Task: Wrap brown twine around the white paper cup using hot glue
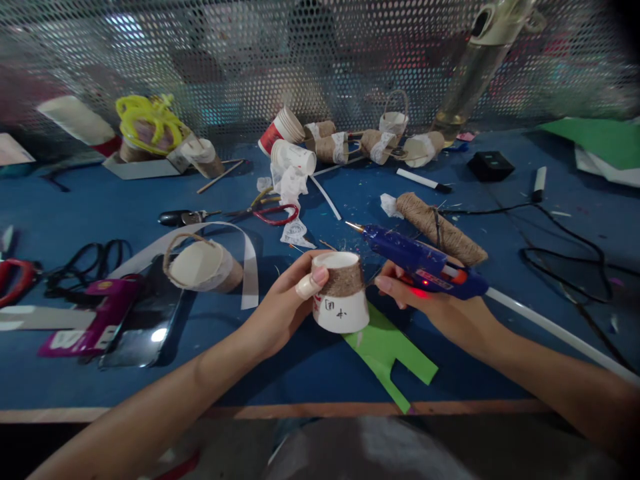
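My left hand (pixel 287 300) is closed round an upside-down paper cup (pixel 341 317), its thumb wearing a pale finger cover. Brown twine (pixel 345 281) is wound round the cup's upper part, and dark marks show on the white below. Close to the cup's right side, my right hand (pixel 405 288) has its thumb and fingertips pinched at the twine's loose end. A blue glue gun (pixel 415 260) with a lit red light lies across the view just above that hand, nozzle to the upper left. Its handle is hidden, so I cannot tell if the palm grips it.
Green cut material (pixel 395 353) lies under the cup. A twine roll (pixel 440 228), red-handled scissors (pixel 277 213) and white lace (pixel 295 230) lie beyond. Left are a small twine basket (pixel 203 265) and a phone (pixel 150 327). A black cable (pixel 565 247) runs right; stacked cups (pixel 283 130) stand behind.
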Available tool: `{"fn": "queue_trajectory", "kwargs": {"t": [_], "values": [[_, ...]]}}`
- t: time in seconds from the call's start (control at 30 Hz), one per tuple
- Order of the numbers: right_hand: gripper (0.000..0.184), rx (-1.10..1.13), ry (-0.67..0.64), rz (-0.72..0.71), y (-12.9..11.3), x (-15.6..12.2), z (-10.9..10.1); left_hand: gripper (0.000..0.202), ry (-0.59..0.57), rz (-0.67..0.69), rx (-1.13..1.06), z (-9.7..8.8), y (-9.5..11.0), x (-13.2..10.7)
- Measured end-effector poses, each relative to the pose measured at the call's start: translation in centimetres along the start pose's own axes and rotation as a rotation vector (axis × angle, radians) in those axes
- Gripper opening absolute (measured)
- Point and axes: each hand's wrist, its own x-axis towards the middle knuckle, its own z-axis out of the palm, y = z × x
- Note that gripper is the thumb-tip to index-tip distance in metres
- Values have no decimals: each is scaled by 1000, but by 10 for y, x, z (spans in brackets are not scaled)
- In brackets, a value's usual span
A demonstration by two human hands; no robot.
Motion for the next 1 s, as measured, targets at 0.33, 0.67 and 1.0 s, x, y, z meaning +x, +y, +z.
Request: {"fn": "queue_trajectory", "kwargs": {"t": [0.33, 0.67, 1.0], "values": [[21, 41, 10, 21, 0, 0, 1, 35, -7, 6, -12, -1, -1, 0], [31, 46, 145, 98, -1, -3, 5, 35, -5, 2, 0, 0, 0, -1], [24, 20, 88, 28, 4, -2, 3, 34, -11, -27, -19, 1, -3, 0]]}}
